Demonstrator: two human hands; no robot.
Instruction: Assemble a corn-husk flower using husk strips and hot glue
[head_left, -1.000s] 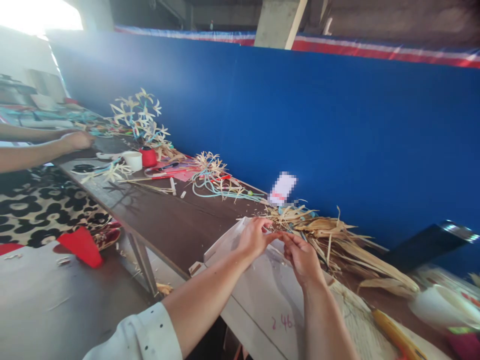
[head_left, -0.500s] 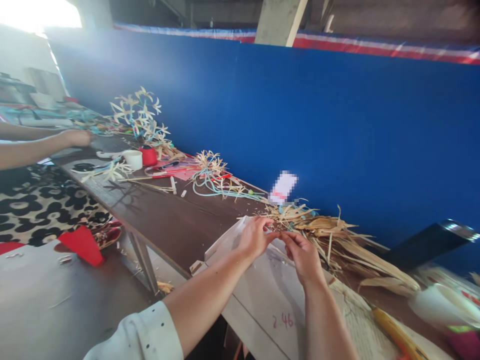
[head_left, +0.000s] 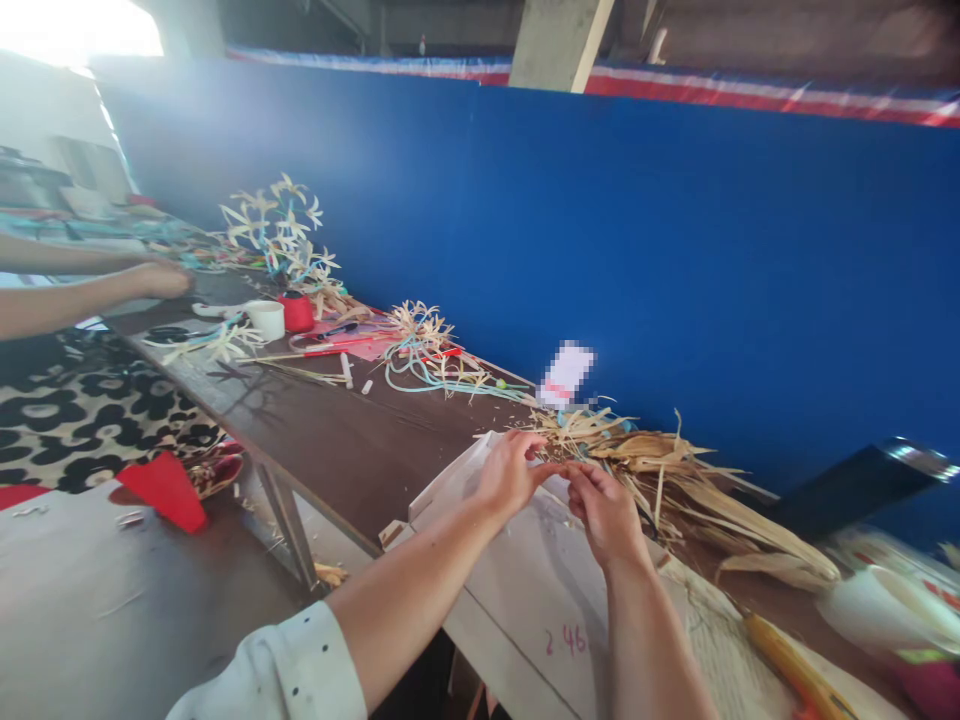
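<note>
My left hand (head_left: 514, 470) and my right hand (head_left: 600, 502) meet fingertip to fingertip above a flattened cardboard sheet (head_left: 525, 580) marked in red pen. Both are closed in a pinch. Whatever lies between the fingers is too small to make out. Just beyond the hands is a pile of dry corn husks (head_left: 660, 450), with thin strips and scraps close to my fingertips. A yellow-handled tool (head_left: 795, 665) lies to the right of my right forearm.
Left along the brown table (head_left: 337, 440) are husk flowers (head_left: 281, 225), pale blue stems (head_left: 420, 380), a white cup (head_left: 266, 320) and a red container (head_left: 298, 311). A blue panel (head_left: 675, 250) stands behind. At far left are another person's hands (head_left: 165, 280). A dark cylinder (head_left: 862, 490) lies right.
My right fingers have shifted slightly at the pinch, while my left hand stays nearly still. The other person's hands at the far left have moved a little to the right.
</note>
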